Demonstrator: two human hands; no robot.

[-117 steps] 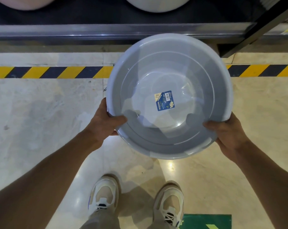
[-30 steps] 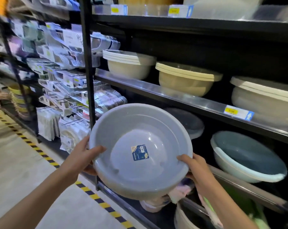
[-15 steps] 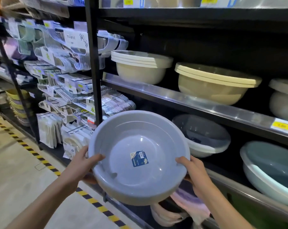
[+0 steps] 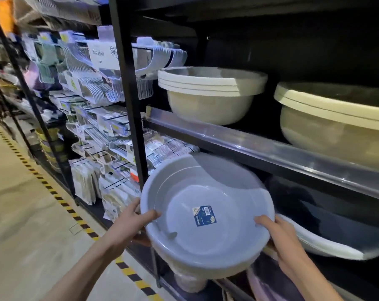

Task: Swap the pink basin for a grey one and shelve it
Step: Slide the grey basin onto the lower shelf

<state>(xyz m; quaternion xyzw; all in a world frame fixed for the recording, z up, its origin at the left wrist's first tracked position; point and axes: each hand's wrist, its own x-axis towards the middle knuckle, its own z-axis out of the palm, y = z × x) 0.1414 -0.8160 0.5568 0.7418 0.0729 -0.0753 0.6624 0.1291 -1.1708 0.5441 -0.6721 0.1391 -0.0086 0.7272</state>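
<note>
I hold a round grey basin [image 4: 180, 205] with a blue label in its bottom, at the mouth of the middle shelf bay. My left hand [image 4: 132, 220] grips its left rim, thumb inside. My right hand [image 4: 277, 233] grips its right rim. The basin's far edge sits under the shelf rail [image 4: 260, 153]. Below it shows the pale underside of other basins [image 4: 190, 279]. A pinkish basin rim [image 4: 264, 281] peeks out on the lower shelf, near my right forearm.
A grey-and-white basin [image 4: 336, 242] lies on the same shelf to the right. Cream basins [image 4: 208, 92] and a yellowish stack [image 4: 336, 118] sit on the shelf above. A black upright post [image 4: 130, 105] stands left of the bay, hanging packets [image 4: 93, 88] beyond it. Yellow-black floor tape [image 4: 60, 198] runs along the shelving.
I have stepped closer to the shelves. The grey basin has moved up and forward, its far edge now under the middle shelf rail. Both hands keep their grip.
</note>
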